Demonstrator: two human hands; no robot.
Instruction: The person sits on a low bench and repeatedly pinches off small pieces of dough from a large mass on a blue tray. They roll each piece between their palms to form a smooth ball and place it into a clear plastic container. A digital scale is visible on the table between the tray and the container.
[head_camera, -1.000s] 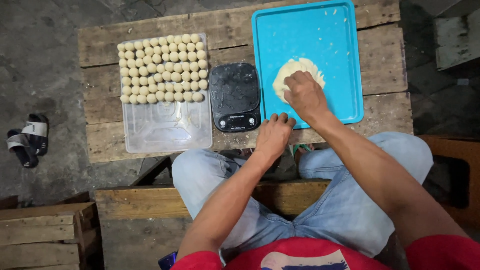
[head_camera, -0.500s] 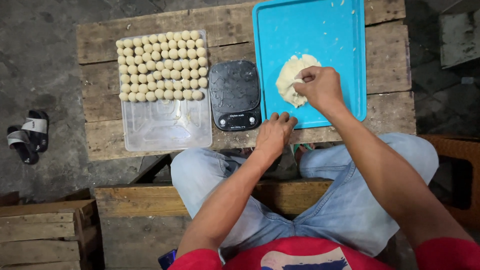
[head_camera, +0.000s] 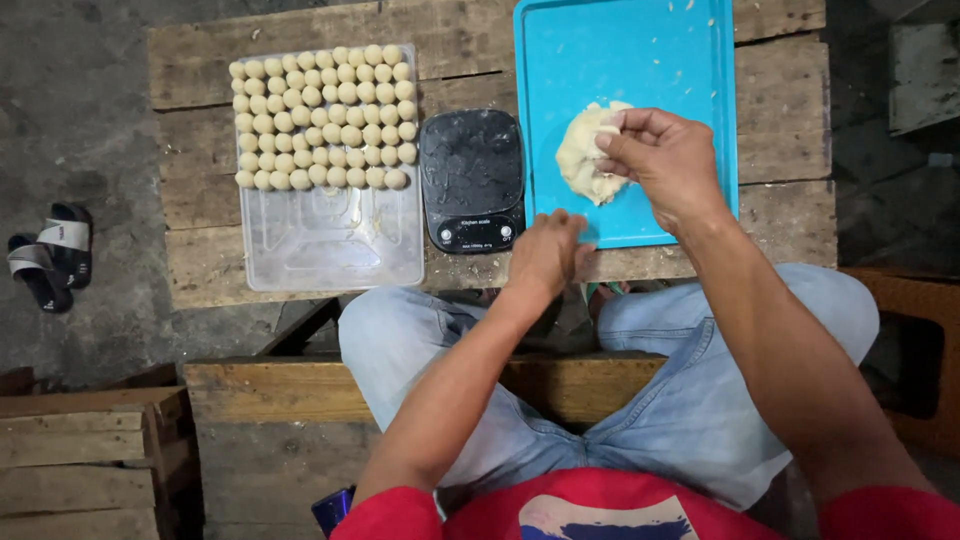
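Note:
A pale lump of dough (head_camera: 583, 155) lies on a turquoise tray (head_camera: 640, 60) at the right of a low wooden table (head_camera: 200, 200). My right hand (head_camera: 665, 160) pinches the dough's right edge with thumb and fingers. My left hand (head_camera: 548, 252) rests with curled fingers on the table's front edge, just below the tray's near left corner and beside a black kitchen scale (head_camera: 472, 180). A clear plastic tray (head_camera: 330, 240) to the left holds several rows of small dough balls (head_camera: 322, 120) in its far half.
A pair of black sandals (head_camera: 45, 255) lies on the concrete floor at the left. A wooden crate (head_camera: 90, 450) stands at the lower left, and a wooden bench (head_camera: 270, 385) runs under my knees. A dark stool or box is at the right edge.
My right hand has gone from pressing flat on the dough to pinching its right side, and the dough is bunched up thicker. My left hand stayed at the table's edge.

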